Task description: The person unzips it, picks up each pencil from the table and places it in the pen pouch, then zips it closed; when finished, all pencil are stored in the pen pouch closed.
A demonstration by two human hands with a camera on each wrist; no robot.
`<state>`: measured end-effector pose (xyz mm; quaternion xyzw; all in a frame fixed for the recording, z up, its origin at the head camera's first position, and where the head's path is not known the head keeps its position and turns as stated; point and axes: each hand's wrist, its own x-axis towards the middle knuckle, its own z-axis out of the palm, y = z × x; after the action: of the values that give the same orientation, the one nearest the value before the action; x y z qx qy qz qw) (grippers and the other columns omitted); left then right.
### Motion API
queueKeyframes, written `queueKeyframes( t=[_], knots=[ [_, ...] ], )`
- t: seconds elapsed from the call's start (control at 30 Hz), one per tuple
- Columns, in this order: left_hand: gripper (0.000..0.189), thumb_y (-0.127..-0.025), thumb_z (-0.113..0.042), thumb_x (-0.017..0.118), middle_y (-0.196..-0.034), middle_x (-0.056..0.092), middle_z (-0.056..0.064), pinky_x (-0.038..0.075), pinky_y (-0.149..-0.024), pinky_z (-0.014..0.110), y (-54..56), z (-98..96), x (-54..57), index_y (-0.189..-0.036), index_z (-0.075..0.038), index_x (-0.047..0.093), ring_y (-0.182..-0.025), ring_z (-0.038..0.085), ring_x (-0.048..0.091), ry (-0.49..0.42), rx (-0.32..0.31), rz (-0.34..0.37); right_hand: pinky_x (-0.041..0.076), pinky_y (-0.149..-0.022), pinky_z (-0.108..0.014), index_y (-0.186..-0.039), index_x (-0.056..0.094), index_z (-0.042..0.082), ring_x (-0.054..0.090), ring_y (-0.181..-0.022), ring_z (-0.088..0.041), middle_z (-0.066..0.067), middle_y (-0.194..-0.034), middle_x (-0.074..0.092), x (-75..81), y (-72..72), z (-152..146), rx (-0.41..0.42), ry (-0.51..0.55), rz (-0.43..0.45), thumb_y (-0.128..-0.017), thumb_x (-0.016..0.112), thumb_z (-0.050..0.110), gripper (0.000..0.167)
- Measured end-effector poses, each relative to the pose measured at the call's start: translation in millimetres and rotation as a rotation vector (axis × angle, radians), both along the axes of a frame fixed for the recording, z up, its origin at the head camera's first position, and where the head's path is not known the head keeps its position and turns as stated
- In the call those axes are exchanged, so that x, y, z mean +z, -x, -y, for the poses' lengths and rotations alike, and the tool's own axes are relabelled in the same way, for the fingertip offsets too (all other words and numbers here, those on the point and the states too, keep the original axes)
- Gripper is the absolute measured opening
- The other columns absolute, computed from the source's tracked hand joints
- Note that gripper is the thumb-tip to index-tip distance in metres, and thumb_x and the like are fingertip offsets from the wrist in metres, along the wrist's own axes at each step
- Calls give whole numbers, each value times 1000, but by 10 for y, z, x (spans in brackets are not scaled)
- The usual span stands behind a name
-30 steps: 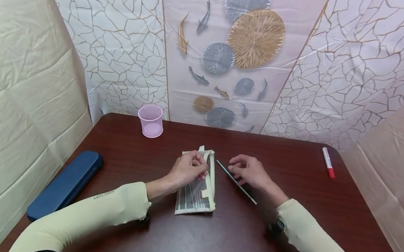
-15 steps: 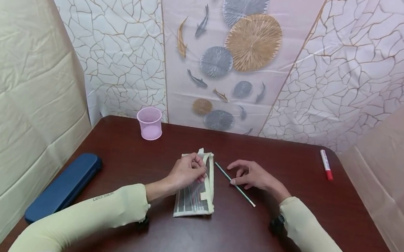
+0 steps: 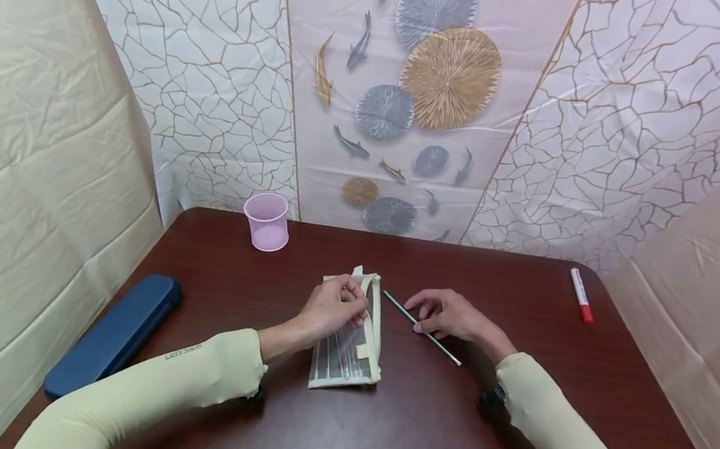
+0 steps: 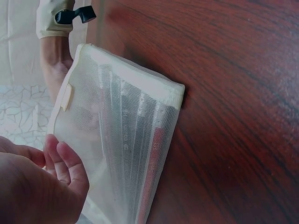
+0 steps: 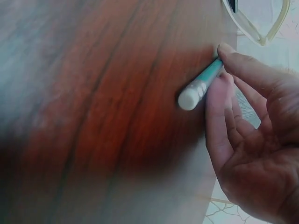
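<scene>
A clear mesh zip pouch (image 3: 339, 358) with cream edging lies in the middle of the table. My left hand (image 3: 332, 307) pinches its open zipper edge, with fingers curled in. Several long slim items, one with a red stripe (image 4: 153, 156), show through the mesh in the left wrist view. To the right of the pouch, a green pencil (image 3: 447, 353) lies slantwise. My right hand (image 3: 452, 314) holds it near its middle, the thumb on one side and fingers on the other. The pencil's white eraser (image 5: 189, 99) points toward the camera in the right wrist view, close over the wood.
A pink cup (image 3: 268, 234) stands at the back left of the dark red table (image 3: 371, 442). A long blue case (image 3: 111, 338) lies along the left edge. At the back right is a white marker with a red cap (image 3: 581, 295). Patterned cloth hangs behind.
My right hand has come down onto the pencil, and its thumb now meets it. The pencil's eraser end has shifted slightly. The left hand stays at the pouch's edge.
</scene>
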<state>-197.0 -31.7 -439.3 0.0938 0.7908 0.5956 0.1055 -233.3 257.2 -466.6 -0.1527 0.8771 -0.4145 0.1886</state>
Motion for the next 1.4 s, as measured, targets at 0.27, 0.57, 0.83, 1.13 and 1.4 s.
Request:
queueKeyframes(
  t=[0.27, 0.57, 0.83, 1.13, 1.4],
  knots=[
    [7, -94, -9, 68, -76, 76, 7, 61, -62, 26, 0, 3, -34, -98, -6, 64, -61, 11, 70, 0, 2, 2, 58, -59, -34, -122, 74, 11, 69, -77, -18, -11, -101, 69, 1, -32, 6, -51, 0, 11, -87, 82, 3, 37],
    [7, -95, -10, 69, -77, 76, 7, 63, -64, 28, -12, -12, -23, -99, -7, 64, -63, 12, 70, -6, -5, 12, 57, -55, -33, -118, 75, 12, 66, -67, -16, -7, -95, 73, 36, -73, 53, -81, -75, -57, -88, 80, 2, 32],
    [7, -94, -10, 69, -75, 76, 5, 61, -63, 26, -17, 15, 10, -98, -8, 64, -62, 12, 71, 2, 1, 14, 56, -53, -33, -117, 76, 17, 61, -57, -15, -2, -92, 74, 62, -82, 109, -96, -165, -125, -88, 78, 6, 30],
    [7, -94, -8, 69, -75, 75, 4, 63, -65, 30, 2, 14, 32, -99, -5, 64, -63, 11, 70, -4, -11, 10, 52, -60, -30, -117, 74, 17, 63, -69, -13, 3, -89, 74, 97, -63, 116, -83, -240, -181, -89, 77, 8, 30],
    [6, -93, -8, 70, -74, 76, 6, 62, -61, 27, -5, -13, 34, -97, -5, 67, -61, 10, 70, 1, -13, 22, 63, -59, -36, -124, 68, 10, 68, -71, -18, -9, -98, 72, 203, -216, 224, -229, -21, -104, -92, 71, 3, 33]
  ],
)
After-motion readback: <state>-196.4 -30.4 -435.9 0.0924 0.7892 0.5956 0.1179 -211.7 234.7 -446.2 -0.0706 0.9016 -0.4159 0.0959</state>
